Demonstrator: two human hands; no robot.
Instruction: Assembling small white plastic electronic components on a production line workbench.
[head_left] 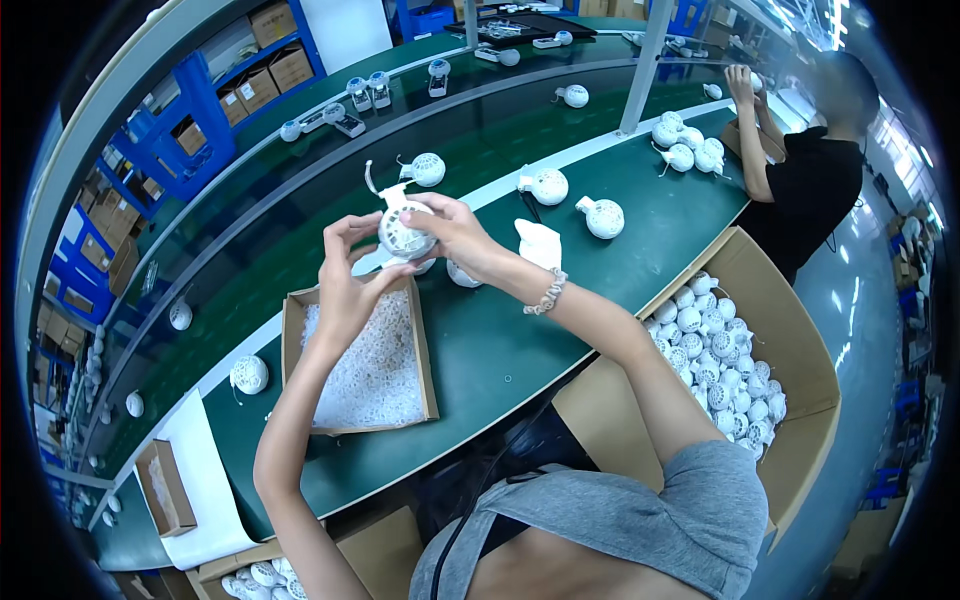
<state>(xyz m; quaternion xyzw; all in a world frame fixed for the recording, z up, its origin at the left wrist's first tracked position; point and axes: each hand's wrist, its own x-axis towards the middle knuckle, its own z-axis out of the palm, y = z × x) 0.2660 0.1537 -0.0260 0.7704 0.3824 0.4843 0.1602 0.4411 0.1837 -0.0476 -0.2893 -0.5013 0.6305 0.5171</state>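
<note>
Both hands are raised over the bench around one white ball-shaped unit (405, 240) with a slotted face; its narrow neck and a short loose lead point up. My right hand (452, 232) grips it from the right, thumb lying across the face. From the left and below, my left hand (345, 275) steadies it with thumb and curved fingers. Beneath them sits an open cardboard box (432, 385) full of small translucent pieces (365, 375). Partly behind my right hand and wrist are another white ball (460, 275) and a crumpled white item (540, 243).
More white balls (604, 218) lie along the green bench (490, 350). Beyond it runs a green conveyor belt (500, 115) carrying more units. A large carton (805, 400) of white balls stands at my right; a small cardboard tray (165, 490) at left. Another person (815, 170) works far right.
</note>
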